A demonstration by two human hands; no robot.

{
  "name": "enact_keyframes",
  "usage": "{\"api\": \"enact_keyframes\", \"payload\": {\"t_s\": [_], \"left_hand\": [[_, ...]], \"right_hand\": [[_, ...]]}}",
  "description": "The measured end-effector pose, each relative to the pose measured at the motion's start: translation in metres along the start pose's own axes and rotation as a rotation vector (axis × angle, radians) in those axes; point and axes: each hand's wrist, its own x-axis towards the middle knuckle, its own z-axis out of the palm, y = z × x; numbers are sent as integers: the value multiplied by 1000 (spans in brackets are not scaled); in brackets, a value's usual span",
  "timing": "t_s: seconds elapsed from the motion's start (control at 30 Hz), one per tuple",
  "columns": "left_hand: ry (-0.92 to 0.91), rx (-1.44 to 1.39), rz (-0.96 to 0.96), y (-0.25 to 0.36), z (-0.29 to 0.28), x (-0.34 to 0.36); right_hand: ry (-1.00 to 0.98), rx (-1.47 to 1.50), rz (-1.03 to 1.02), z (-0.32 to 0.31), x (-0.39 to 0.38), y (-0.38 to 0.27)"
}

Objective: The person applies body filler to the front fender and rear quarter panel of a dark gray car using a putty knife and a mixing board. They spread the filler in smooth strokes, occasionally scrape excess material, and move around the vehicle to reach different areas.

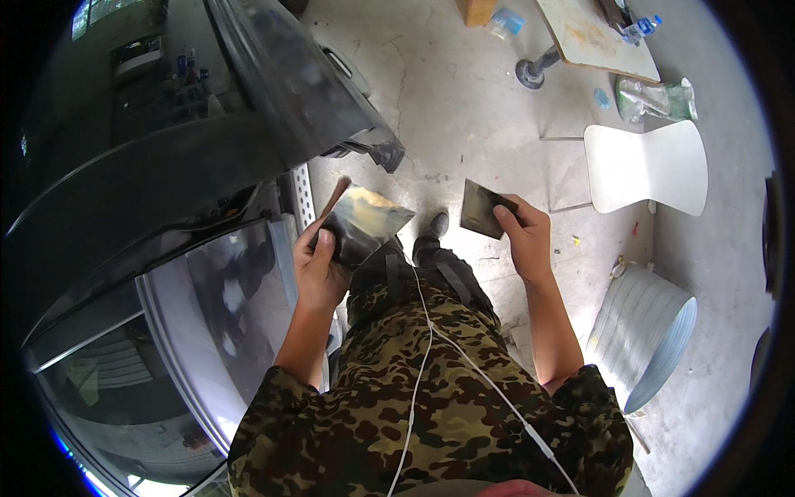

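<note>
My left hand (321, 269) grips a dark, glossy sheet (364, 222) with a yellowish patch across its upper face, the thumb on top. A narrow reddish-brown strip shows along its left edge; whether it belongs to the sheet I cannot tell. Off to the right, my right hand (527, 236) pinches a smaller dark, flat square piece (480, 209) between thumb and fingers. Both pieces are held up in front of my legs, apart from each other. Their material is not plain to see.
A dark car (132, 170) fills the left side, with an open door (286, 91) reaching toward the middle. To the right stand a white chair (646, 168) and a ribbed grey cylinder (638, 331). A table (592, 41) bears a plastic bottle (643, 30). A white cable (426, 348) hangs down my front.
</note>
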Motion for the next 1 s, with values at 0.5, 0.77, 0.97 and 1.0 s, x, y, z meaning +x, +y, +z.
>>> {"api": "enact_keyframes", "payload": {"t_s": [0.5,0.77,0.97,1.0], "left_hand": [[191,-83,45,-32,-23,-40],[232,-150,-29,-47,-72,-91],[256,-216,32,-58,-100,-113],[196,-239,52,-58,-108,-116]], "right_hand": [[-363,-665,-599,21,-19,16],[-254,-18,-205,70,-58,18],[-531,-617,-517,73,-82,38],[-573,-810,-498,69,-85,48]]}}
